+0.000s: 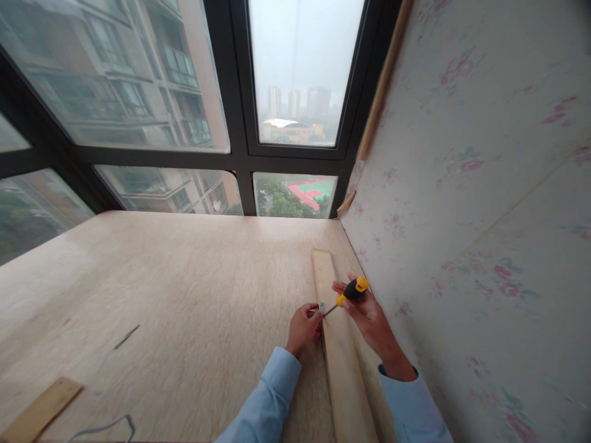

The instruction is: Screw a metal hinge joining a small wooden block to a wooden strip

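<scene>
A long wooden board point(344, 363) lies on the stone-patterned sill, running away from me near the wall. My right hand point(367, 314) is closed around a screwdriver point(354, 290) with a black and yellow handle. Its shaft slants down to the left, and the tip meets the board's left edge. There, my left hand point(305, 326) pinches a small pale metal piece point(322, 305), perhaps a bracket, against that edge. The fingertips partly hide this piece, and I cannot make out any screw under the tip.
On the sill point(198, 277) to the left lies a thin metal rod point(126, 336), like a drill bit. A short wooden piece point(44, 406) and a grey cable point(108, 424) are at the lower left. Dark-framed windows point(240, 123) stand behind; the flowered wall point(462, 215) rises close on the right.
</scene>
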Motion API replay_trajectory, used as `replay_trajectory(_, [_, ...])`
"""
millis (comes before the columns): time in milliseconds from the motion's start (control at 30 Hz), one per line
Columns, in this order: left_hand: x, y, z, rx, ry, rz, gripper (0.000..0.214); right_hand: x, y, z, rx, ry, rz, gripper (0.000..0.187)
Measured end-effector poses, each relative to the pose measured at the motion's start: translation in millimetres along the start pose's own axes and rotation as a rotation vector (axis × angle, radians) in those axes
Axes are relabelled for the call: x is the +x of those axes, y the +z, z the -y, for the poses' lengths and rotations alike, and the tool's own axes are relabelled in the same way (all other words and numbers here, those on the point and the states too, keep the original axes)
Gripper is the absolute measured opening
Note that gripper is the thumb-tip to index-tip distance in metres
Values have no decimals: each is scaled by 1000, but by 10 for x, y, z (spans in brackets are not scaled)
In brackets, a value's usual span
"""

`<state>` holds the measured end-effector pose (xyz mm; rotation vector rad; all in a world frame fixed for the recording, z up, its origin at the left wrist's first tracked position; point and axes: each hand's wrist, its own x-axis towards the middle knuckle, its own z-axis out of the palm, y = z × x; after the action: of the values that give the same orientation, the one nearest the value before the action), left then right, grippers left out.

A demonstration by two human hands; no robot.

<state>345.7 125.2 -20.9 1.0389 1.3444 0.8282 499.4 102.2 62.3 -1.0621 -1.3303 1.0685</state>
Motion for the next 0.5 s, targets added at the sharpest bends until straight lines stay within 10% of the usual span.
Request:
replay_trajectory(267, [-54,-4,-57,-20,-7,10,32,84,46,46,-549,-70,-391,47])
replay_trajectory(500, [-36,3,-34,-3,3,13,34,41,69,-104,-151,-73,-138,62])
